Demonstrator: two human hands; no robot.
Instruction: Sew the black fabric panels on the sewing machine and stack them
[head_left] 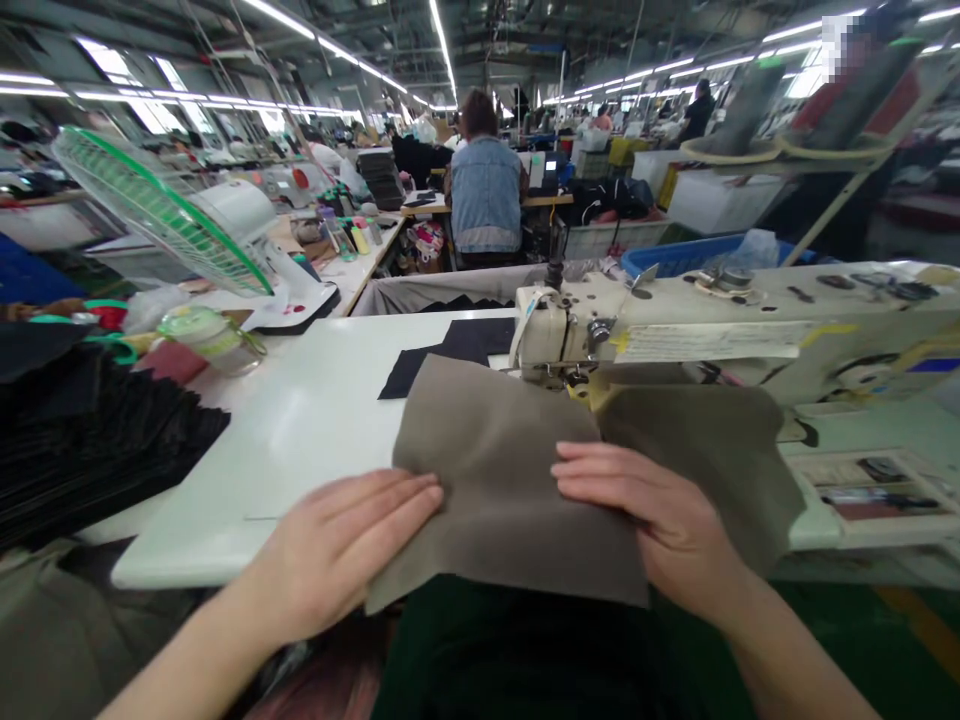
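A grey-brown fabric piece (pixel 495 450) lies at the front of the white sewing table, its lower edge hanging over my lap. My left hand (pixel 352 540) holds its left side, long fingers stretched over the top and the thumb hidden. On the opposite side my right hand (pixel 652 510) has its fingers across the cloth; that thumb is out of sight too. Beyond the fabric stands the sewing machine head (pixel 562 330), with the cloth's far corner near the presser foot area. Another grey-brown piece (pixel 697 450) lies under the machine arm. Dark fabric pieces (pixel 450 350) rest behind.
A stack of black fabric (pixel 97 430) sits at the left, beside a clear jar (pixel 210 340) and a green-and-white fan (pixel 172 210). An accessory tray (pixel 877 490) is set in the table at right. Ahead, a person in a denim vest (pixel 486 195) sits facing away.
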